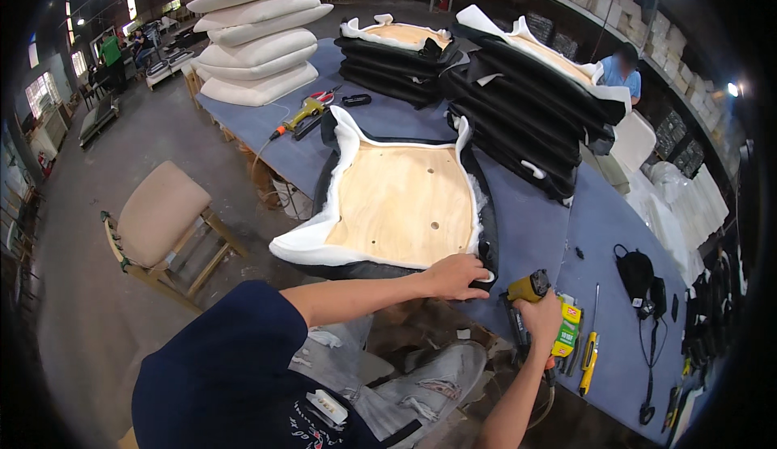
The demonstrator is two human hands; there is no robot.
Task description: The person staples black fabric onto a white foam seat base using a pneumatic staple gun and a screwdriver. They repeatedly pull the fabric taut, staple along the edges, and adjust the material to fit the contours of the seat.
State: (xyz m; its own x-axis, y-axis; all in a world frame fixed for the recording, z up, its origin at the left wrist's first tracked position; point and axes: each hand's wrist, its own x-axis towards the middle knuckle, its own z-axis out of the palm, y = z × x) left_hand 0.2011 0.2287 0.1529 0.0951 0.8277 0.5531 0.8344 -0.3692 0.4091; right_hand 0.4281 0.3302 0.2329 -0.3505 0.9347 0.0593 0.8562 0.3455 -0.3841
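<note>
A square, pale plywood seat panel [401, 198] lies underside up on the blue-grey table [526, 235], ringed by fluffy white padding [344, 154] and a glossy black cover [489, 235]. The left hand [457, 277] presses its near-right corner, fingers bent over the edge; I cannot tell whether it pinches the material or only bears down. The right hand [538, 318] is wrapped round a gold-headed, black-bodied staple gun [528, 287], which stands just beside that corner, apart from the panel.

Work on this seat looks partway along: panel, padding and cover are together, but at the other 3 corners the padding flares loosely, so those seem left to fasten. Any staples are too small to make out.

Beyond it, 2 stacks of black-covered seats, a shorter stack [388, 73] and a taller stack [518, 113], have white-edged, wood-backed tops that look unfinished too. 1 tall pile of cream cushions [255, 40] stands at the far left.
</note>
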